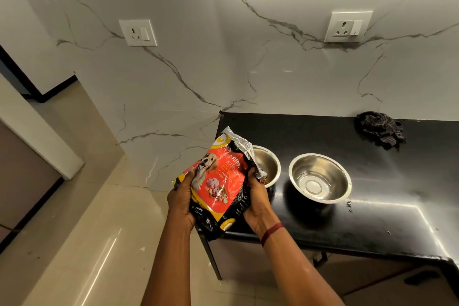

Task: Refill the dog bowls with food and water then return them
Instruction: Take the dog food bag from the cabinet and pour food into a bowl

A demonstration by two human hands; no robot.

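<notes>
Puppy-food bag [216, 181]: we held it at the counter [372, 211] end, left hand [180, 202] curled round its base, right hand [257, 196] gripping its side. Long axis slanted up-right; foil mouth overhung the steel bowl [270, 163] beside our right hand.

the dog food bag [218, 181] carries the only print that can be read. on its red front, beside the picture of a dog, white capitals say "puppy nutrition", tilted with the bag. the same words stand again in white on the black band near its lower end, just beside the left hand [181, 204], though the last letter is unclear. the smaller lines under the upper title are too blurred to read.
</notes>
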